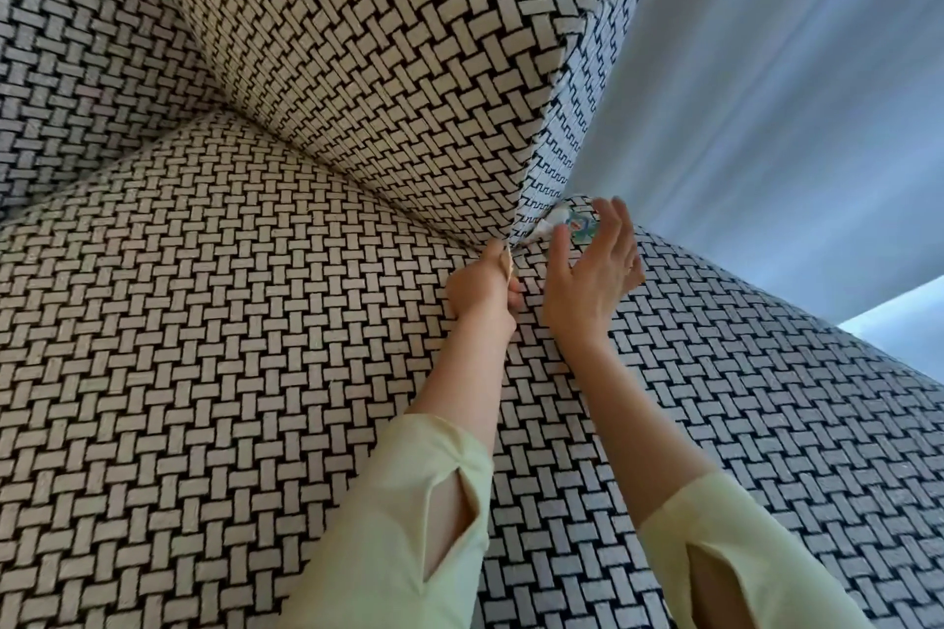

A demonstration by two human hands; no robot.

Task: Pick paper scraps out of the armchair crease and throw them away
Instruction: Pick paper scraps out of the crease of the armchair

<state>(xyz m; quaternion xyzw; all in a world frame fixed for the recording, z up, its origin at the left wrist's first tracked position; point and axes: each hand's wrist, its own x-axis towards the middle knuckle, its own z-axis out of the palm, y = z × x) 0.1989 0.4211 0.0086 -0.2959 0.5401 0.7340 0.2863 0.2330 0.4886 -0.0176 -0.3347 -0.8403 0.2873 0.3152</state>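
Note:
The armchair is covered in a black-and-cream basket-weave fabric. Its crease [511, 240] runs where the upright cushion [398, 82] meets the seat [230, 322]. My left hand [482, 289] is closed in a fist at the crease's right end, pinching a small tan paper scrap [507, 265]. A crumpled white scrap with green and blue print [574, 224] sticks out of the crease just to the right. My right hand [592, 278] is beside it with fingers spread, thumb and fingertips cupped around the scrap without closing on it.
The chair's right arm [766, 398] slopes down under my right forearm. Pale blurred curtains or wall [792, 92] fill the upper right. The backrest [76, 66] rises at the upper left. No bin is in view.

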